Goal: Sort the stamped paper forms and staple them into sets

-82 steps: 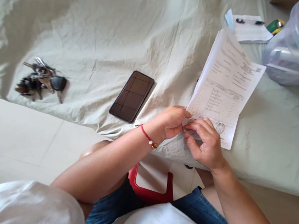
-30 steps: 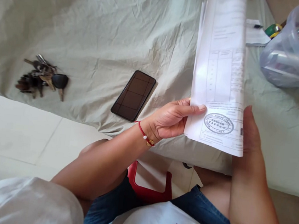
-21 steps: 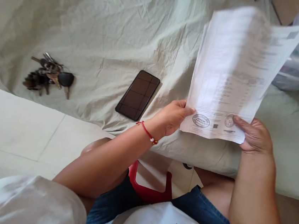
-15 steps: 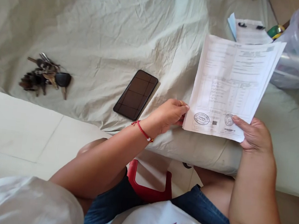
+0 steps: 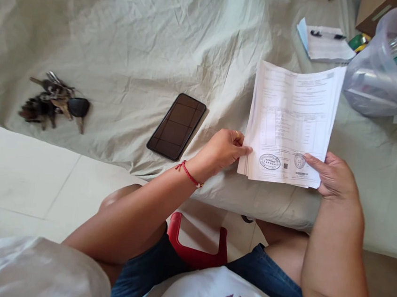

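We found that the stack of papers, fanned and tilted half a second earlier, had been squared and lowered onto the sheet at the bed's near edge. The left hand pinched its lower left corner; the right hand gripped the lower right. We judged the sheets now aligned. Their long axis ran away from the person, stamps nearest.
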### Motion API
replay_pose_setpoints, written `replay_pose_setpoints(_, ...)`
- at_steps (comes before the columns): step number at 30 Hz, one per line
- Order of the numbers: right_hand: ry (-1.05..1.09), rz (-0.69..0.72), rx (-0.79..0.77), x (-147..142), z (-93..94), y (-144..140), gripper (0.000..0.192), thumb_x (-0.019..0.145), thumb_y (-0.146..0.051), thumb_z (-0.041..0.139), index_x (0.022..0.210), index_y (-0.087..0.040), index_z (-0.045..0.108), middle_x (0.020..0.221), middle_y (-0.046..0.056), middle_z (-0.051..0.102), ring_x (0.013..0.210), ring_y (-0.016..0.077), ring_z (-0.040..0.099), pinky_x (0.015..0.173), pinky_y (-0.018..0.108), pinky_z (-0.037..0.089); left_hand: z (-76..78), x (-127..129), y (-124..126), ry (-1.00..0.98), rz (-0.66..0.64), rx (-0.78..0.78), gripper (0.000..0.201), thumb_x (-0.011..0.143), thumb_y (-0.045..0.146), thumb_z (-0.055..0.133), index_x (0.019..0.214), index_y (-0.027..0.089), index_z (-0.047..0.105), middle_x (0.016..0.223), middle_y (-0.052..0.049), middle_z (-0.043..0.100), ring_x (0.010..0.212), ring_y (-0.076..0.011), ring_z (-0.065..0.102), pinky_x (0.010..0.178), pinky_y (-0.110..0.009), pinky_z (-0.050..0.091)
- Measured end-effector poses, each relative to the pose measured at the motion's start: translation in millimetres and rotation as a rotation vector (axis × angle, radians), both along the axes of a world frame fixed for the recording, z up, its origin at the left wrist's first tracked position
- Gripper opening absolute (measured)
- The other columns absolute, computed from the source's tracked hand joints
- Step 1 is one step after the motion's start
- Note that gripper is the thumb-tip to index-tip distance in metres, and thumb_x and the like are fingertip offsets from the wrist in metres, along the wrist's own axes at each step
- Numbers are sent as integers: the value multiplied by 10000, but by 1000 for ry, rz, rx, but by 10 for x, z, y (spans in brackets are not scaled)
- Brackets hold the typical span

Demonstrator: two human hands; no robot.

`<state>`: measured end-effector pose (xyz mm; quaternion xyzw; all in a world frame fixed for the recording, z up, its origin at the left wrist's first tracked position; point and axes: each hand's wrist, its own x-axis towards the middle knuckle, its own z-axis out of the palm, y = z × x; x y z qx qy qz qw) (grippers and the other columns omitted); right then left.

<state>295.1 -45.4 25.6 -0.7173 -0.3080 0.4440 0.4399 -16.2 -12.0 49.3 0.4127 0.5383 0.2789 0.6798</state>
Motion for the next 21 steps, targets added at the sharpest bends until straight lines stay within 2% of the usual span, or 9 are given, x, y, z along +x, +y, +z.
replay_pose_setpoints(3,28,-18,29,-18,-26,17,574,520,-327,1107,1047,-228,903,1170,112,901,1027,307,832,1054,492,673,-20,30,-10,-17,4,17,379,1008,22,692,671,184,633,720,-20,632,704,-153,547,739,-308,417)
replay_pose_setpoints(7,15,-48,26,-42,-54,35,554,501,-317,1087,1016,-233,903,1167,119,902,1018,335,827,1082,546,664,-12,46,-36,12,57,49,285,926,-47,695,862,221,621,668,24,620,668,-168,568,709,-317,424)
replay_pose_setpoints(10,16,-46,18,-49,-70,39,564,491,-350,1100,1007,-243,898,1121,108,905,1018,365,827,1145,612,630,-6,31,-48,-26,131,47,402,862,-103,659,1006,259,562,649,63,621,632,-175,594,682,-312,427)
replay_pose_setpoints(12,17,-29,14,-47,-85,40,556,495,-360,1104,995,-245,890,1092,110,902,1012,372,830,1117,614,645,-28,21,-44,-41,134,63,398,832,-123,640,944,252,571,657,55,626,629,-163,597,674,-306,425)
replay_pose_setpoints(16,4,-22,15,-40,-118,47,495,552,-333,1079,996,-236,883,1094,130,898,999,358,837,989,550,694,-98,32,-19,19,62,52,345,837,-120,635,697,194,654,675,-12,647,647,-153,587,682,-308,447)
replay_pose_setpoints(18,15,-37,14,-43,-125,52,481,567,-298,1065,1008,-220,888,1124,143,898,995,343,841,965,515,700,-101,48,-14,50,43,6,340,903,-84,643,695,178,704,694,-32,672,670,-159,602,722,-310,479)
replay_pose_setpoints(21,27,-63,16,-53,-121,58,477,555,-272,1063,999,-214,898,1147,133,904,978,317,845,928,469,714,-61,57,-24,8,29,-82,380,1078,96,654,712,164,734,761,-66,718,742,-175,648,791,-319,527)
